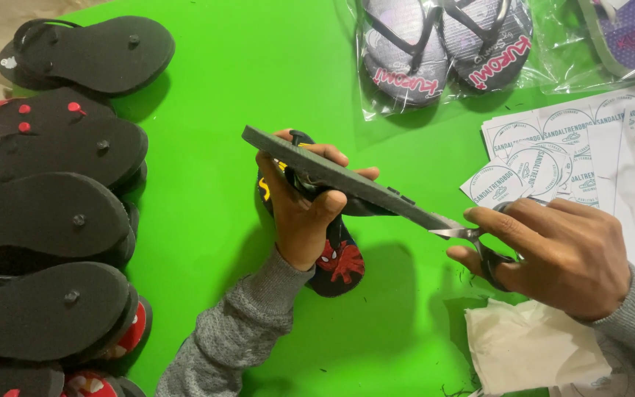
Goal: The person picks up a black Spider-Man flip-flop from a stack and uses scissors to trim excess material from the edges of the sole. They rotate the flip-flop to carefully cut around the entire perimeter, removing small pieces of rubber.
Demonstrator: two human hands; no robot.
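My left hand (299, 209) grips a pair of flip-flops (347, 184) held on edge above the green table (222, 95); the dark grey sole faces up and a printed red-and-black footbed shows below my wrist. My right hand (553, 246) holds scissors (472, 239) with black handles. The metal blades touch the heel end of the upper sole.
Stacked black-soled flip-flops (45, 213) line the left edge. Bagged grey flip-flops (442, 48) lie at the top, another bag (626, 33) at top right. Round-printed white label sheets (553, 158) sit on the right. A crumpled white cloth (531, 345) lies at lower right.
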